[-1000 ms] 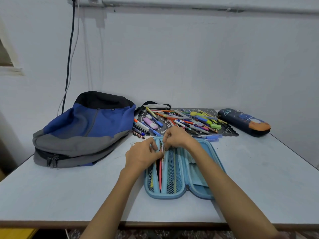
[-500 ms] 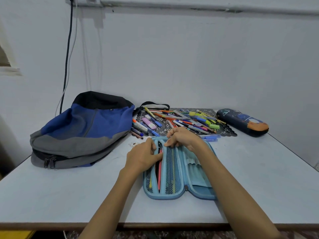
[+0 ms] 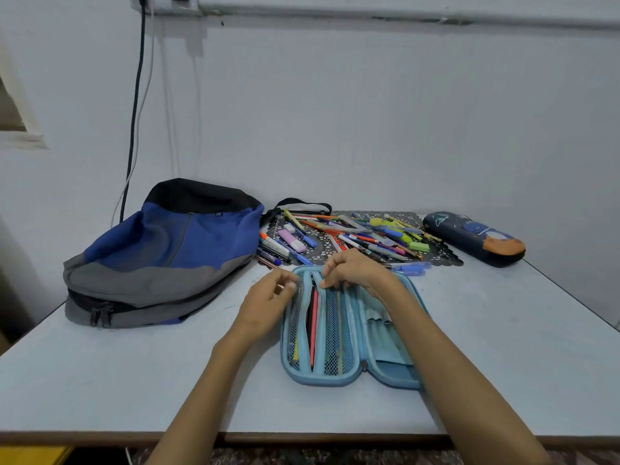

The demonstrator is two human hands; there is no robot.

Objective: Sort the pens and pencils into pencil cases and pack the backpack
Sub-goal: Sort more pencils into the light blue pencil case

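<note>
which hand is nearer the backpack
Left. The left hand lies right of the backpack; the right hand is farther right, over the open blue pencil case.

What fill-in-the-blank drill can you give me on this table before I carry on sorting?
1. The light blue pencil case on the table lies ____, not zipped.
2. The backpack lies to the ____ of the loose pens.
3. The dark pencil case lies to the ____ of those pens.

Missing words: open; left; right.
</note>
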